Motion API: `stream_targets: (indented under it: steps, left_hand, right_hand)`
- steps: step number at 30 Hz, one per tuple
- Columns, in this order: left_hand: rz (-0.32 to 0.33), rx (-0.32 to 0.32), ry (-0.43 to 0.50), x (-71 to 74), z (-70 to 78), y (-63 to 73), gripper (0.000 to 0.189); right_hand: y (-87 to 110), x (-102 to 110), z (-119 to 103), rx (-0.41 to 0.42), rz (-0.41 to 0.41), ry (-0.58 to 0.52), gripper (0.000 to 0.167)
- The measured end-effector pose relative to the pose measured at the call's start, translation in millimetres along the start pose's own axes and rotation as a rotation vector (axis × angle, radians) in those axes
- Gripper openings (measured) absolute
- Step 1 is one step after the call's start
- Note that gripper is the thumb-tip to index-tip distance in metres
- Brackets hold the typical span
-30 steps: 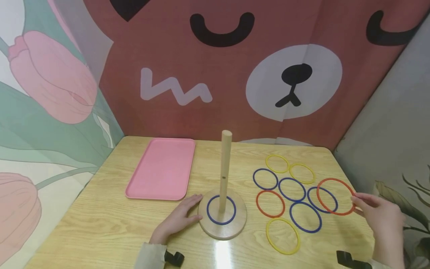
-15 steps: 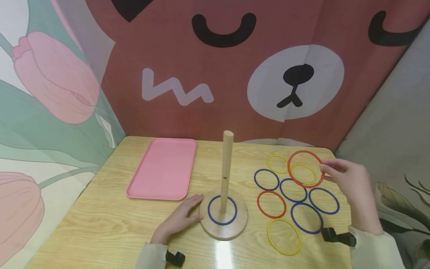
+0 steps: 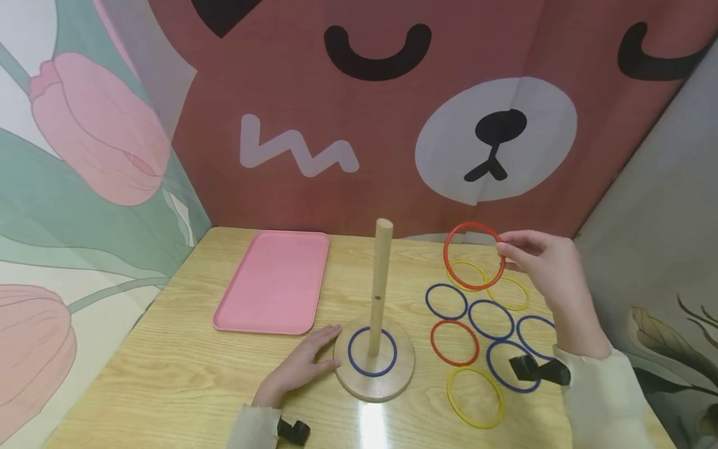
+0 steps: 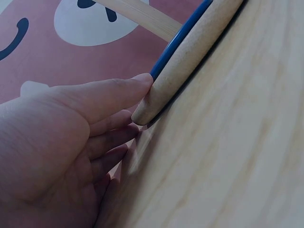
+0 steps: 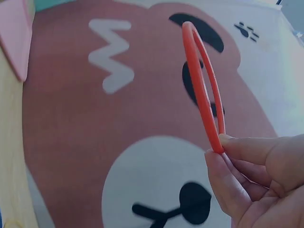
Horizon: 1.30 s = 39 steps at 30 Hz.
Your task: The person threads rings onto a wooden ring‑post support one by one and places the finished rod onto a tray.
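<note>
Over the right of the table (image 3: 162,374), a red ring (image 5: 199,85) hung pinched between thumb and fingers of the right hand (image 3: 546,262); it looked light, smooth, stiff, best gripped at the rim. Leftward, the left hand (image 3: 300,363), fingers extended, touched the base (image 3: 401,368) of a wooden peg (image 3: 382,262).

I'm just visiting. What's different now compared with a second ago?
The right hand has moved leftward and higher in the head view, carrying the red ring it was already pinching; nothing was newly gripped or let go. The left hand stays at the edge of the wooden base, and the blue ring stays around the post.
</note>
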<state>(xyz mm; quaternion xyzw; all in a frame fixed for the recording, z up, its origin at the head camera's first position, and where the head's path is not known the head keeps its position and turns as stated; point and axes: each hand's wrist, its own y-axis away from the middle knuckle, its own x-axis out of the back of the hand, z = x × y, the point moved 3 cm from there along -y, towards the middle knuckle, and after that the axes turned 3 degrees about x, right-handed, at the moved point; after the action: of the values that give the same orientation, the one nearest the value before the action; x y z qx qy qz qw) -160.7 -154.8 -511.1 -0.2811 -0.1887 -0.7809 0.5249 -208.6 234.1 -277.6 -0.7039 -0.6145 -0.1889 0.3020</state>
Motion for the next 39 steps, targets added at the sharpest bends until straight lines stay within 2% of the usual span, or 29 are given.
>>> stream_targets:
  steps: [6, 13, 22, 29, 39]
  left_hand:
    - [-0.001, -0.001, -0.010, 0.4, -0.2, 0.3, 0.067]
    - [0.001, -0.001, -0.008, 0.5, -1.4, 0.2, 0.067]
    - [0.004, -0.020, -0.009, 0.3, 0.4, -0.2, 0.067]
    - [0.006, -0.024, -0.012, -0.8, -1.1, -0.9, 0.068]
    - [0.010, -0.021, -0.017, -0.9, -2.4, -0.9, 0.067]
  right_hand:
    - [-5.3, -6.0, -29.3, 0.051, -0.020, -0.079, 0.049]
    - [-9.0, -15.8, -65.1, 0.125, -0.047, -0.170, 0.042]
    - [-7.7, -30.4, -97.5, 0.195, -0.090, -0.207, 0.034]
    - [-6.4, -48.9, -98.9, 0.169, -0.168, -0.224, 0.032]
    - [-0.5, -84.9, -72.9, 0.138, -0.232, -0.255, 0.024]
